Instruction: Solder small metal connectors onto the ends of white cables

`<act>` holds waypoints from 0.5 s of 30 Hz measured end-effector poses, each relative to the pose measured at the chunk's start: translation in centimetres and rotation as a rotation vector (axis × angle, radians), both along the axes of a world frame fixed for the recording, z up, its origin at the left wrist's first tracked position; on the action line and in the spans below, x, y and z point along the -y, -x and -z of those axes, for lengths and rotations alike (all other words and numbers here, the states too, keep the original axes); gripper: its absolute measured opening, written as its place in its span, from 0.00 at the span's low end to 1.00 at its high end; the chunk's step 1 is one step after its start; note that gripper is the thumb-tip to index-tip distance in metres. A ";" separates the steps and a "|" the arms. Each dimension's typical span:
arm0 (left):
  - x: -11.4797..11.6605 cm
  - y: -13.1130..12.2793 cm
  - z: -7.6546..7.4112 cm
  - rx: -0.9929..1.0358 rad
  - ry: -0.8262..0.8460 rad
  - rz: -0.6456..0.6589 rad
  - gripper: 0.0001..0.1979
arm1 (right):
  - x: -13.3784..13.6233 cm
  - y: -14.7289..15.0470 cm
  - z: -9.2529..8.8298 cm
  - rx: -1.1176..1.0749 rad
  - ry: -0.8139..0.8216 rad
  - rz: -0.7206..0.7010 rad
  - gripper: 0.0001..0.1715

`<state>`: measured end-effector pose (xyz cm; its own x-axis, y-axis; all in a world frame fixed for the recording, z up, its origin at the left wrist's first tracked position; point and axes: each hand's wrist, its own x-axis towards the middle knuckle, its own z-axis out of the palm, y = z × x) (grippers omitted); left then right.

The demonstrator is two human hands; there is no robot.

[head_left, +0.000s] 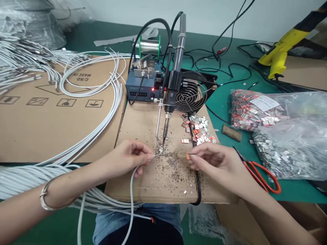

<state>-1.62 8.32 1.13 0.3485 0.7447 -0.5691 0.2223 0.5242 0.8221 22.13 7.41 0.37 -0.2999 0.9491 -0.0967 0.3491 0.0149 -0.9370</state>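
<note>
My left hand pinches a white cable close to its end, which points at the tip of a soldering iron. The iron is clamped upright, and a thin metal feed tube runs down beside it. Shiny solder bits lie under the tip on the cardboard. Between the thumb and fingers of my right hand is a small orange-and-metal connector, held apart from the cable. Behind that hand lies a loose pile of similar small connectors.
A blue solder feeder with a solder spool and a black fan stand behind. Scissors and bags of small parts lie right. Bundled cables spread left. A yellow tool leans at the back right.
</note>
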 end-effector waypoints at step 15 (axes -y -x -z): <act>-1.4 -0.7 0.1 0.067 -0.014 -0.044 0.06 | -2.6 4.3 1.6 -0.390 0.502 -0.032 0.06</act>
